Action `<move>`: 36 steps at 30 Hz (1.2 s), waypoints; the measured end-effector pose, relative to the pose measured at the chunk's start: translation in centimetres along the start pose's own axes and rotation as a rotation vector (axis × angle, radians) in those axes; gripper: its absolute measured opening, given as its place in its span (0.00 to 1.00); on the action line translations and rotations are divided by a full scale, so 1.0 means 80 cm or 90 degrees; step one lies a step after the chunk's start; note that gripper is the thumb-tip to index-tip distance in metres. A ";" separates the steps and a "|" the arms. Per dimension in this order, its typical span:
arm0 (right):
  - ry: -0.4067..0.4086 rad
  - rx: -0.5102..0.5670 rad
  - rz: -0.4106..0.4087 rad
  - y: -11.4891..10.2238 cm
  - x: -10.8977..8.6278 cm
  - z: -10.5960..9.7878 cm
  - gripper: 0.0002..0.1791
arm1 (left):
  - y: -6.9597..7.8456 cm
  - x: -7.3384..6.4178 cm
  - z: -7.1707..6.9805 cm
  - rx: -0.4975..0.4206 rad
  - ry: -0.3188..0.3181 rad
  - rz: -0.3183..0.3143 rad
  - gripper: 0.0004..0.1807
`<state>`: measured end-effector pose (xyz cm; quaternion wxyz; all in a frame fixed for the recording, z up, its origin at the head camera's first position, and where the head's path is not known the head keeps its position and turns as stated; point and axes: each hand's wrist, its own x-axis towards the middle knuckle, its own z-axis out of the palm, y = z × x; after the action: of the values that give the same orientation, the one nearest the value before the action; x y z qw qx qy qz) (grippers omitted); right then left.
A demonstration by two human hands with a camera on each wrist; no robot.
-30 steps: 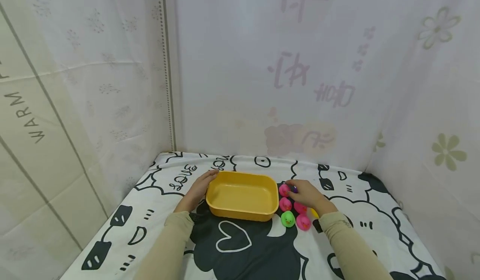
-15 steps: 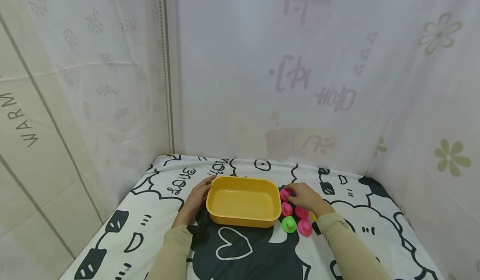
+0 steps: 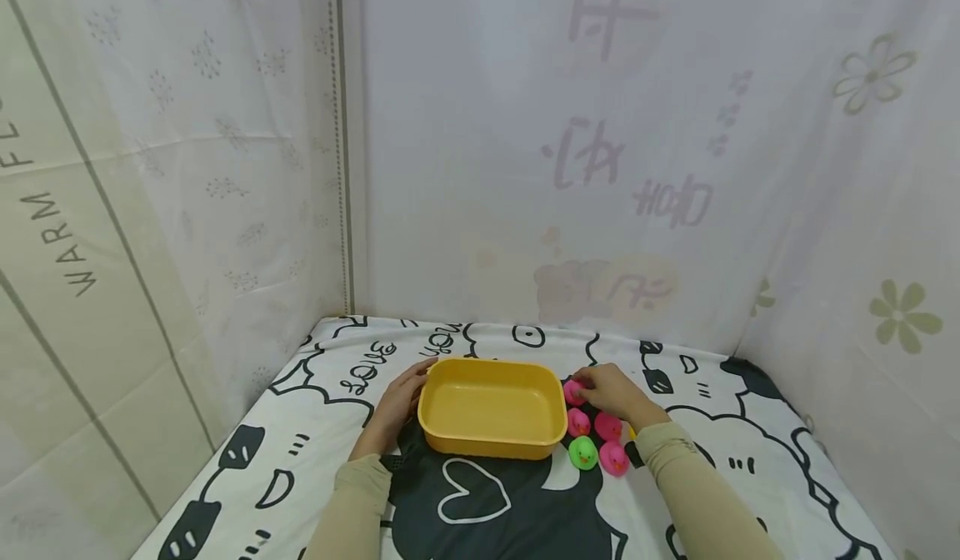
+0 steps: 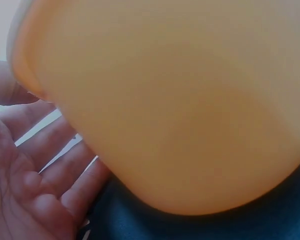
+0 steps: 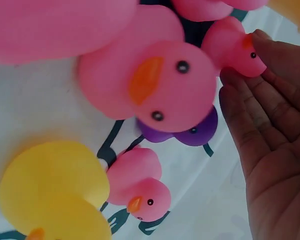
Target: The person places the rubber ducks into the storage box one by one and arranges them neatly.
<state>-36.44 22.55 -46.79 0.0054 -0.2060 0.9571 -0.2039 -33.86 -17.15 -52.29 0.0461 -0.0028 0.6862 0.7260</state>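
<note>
A yellow rectangular tub [image 3: 491, 447] stands on the cloth in the head view, its inside bare. My left hand [image 3: 397, 402] rests along its left side; in the left wrist view its fairly straight fingers [image 4: 57, 145] lie against the outer wall, tips hidden behind it. To the right of the tub, my right hand [image 3: 618, 395] pinches a pink rubber duck [image 5: 232, 45] by its head between thumb and fingers. Nearby sit more pink ducks [image 3: 578, 422], a green duck [image 3: 582, 453], and, in the right wrist view, a yellow duck [image 5: 55, 185] and a purple duck [image 5: 202, 130].
A white cloth [image 3: 300, 460] with black drawings covers the table. Pale printed curtains [image 3: 465, 168] hang behind and on both sides. The ducks are grouped close together along the tub's right side, partly under the right forearm [image 3: 697, 477].
My right fingers have closed in on the far pink duck beside the tub. The left hand stays at the tub's left side. The head view has shifted slightly.
</note>
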 end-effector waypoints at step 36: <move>0.204 0.123 0.036 -0.040 0.017 -0.008 0.18 | -0.001 -0.009 0.000 -0.006 0.019 0.033 0.23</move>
<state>-36.45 19.60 -44.82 -0.1215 -0.1423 0.9271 -0.3248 -33.17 -17.19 -52.34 0.0166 0.0041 0.6833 0.7300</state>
